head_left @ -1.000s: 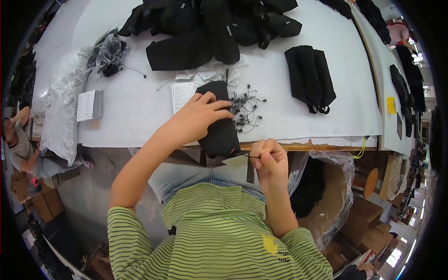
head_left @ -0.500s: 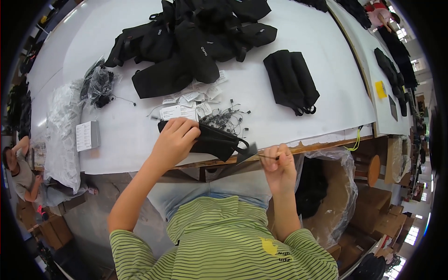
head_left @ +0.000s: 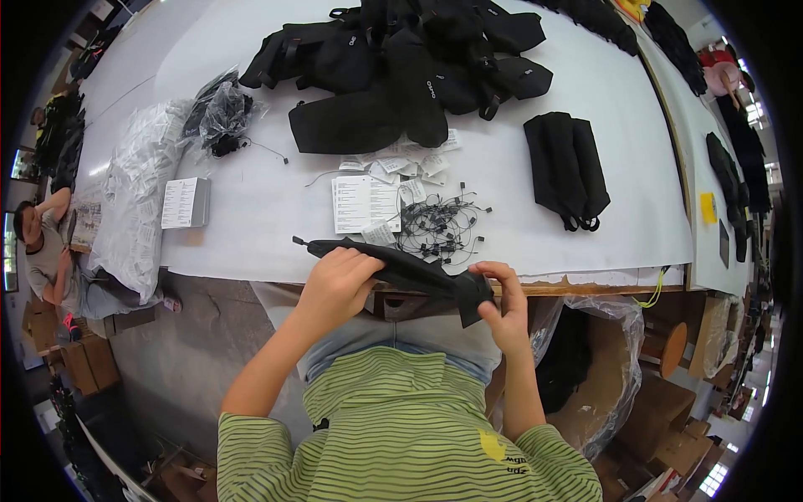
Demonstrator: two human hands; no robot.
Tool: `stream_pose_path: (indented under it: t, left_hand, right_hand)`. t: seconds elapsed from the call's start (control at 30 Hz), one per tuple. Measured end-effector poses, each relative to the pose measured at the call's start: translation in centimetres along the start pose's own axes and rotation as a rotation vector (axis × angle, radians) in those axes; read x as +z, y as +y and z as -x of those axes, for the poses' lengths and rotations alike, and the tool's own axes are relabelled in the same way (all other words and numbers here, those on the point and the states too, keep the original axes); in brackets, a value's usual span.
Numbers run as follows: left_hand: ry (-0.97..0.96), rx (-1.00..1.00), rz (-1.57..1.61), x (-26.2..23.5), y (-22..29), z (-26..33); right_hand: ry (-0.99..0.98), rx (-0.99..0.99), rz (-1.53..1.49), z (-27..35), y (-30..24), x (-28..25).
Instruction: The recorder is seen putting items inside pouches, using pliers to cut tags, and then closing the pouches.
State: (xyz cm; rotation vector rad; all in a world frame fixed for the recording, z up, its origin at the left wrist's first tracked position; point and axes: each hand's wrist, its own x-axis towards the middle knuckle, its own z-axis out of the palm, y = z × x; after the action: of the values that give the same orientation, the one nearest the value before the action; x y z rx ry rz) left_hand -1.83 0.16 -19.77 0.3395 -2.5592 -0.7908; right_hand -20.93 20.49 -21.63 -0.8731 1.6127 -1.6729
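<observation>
Black pouch [head_left: 410, 269] at the table's [head_left: 644, 226] 6 o'clock edge

From my remote seat I see the left hand [head_left: 335, 289] grasping the pouch. Right hand [head_left: 506, 309] at its 4 o'clock end; whether gripping, I cannot tell. Black cord tangle [head_left: 435, 222], 1 o'clock; white cards [head_left: 358, 205], 11; black heap [head_left: 355, 121], 12.

Worn: yellow-green shirt [head_left: 393, 435] with thin, dark crosswise striping | short, striped sleeves [head_left: 253, 452] | yellow print [head_left: 492, 446], dark lettering [head_left: 513, 466] | faded light-blue jeans [head_left: 343, 339]
</observation>
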Motion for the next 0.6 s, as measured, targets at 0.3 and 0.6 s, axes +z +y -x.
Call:
stream_pose_path:
  t: [0.3,0.6]
  left_hand:
    - [-0.002,0.011,-0.028,0.1,-0.1,-0.6]
    - [0.017,-0.018,-0.157,-2.4,-0.1,-1.6]
  right_hand:
    - [-0.082,-0.311,0.667,2.2,2.1,-0.4]
    - [-0.286,-0.019,0.415,0.0,-4.5,-4.5]
